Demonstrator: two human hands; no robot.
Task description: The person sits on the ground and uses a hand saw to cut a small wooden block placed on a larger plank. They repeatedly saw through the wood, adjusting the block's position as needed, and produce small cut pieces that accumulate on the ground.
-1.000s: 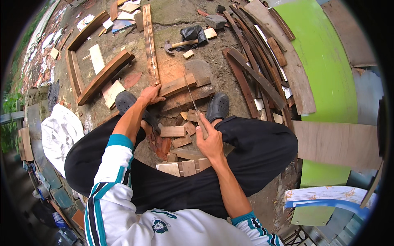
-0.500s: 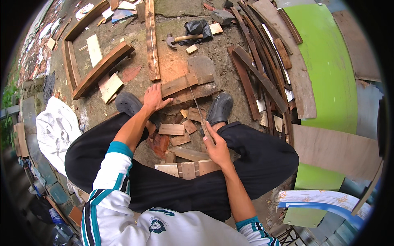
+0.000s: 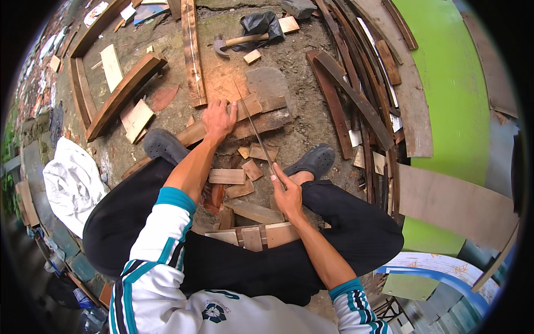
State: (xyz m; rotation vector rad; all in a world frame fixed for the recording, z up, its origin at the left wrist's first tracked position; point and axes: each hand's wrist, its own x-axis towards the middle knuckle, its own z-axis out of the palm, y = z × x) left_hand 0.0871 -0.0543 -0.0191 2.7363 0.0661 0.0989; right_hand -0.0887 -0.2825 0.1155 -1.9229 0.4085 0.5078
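Nearest, we list one white shirt with teal cuffs, and below it black trousers, the legs folded wide. Between the knees we find a row of pale wooden pieces, and just past them the right hand, closed round the grip end of one thin-bladed saw. Beyond lie loose offcuts, small and rectangular for the most part, heaped between two dark clogs: the left clog just beside the plank, the right clog well apart from it. One brown plank runs slantwise from beside the left knee, up under the left wrist, to a rough block. The left hand lies on this plank near its far end, fingers loosely spread; whether they clamp its edge we cannot tell. The saw blade crosses the plank just right of that hand, tip pointing away; how deep it sits we cannot tell. Further out we record orange-brown sawdust, one long wooden strip, one small pale block, and one claw hammer, its handle end touching a black plastic bag.
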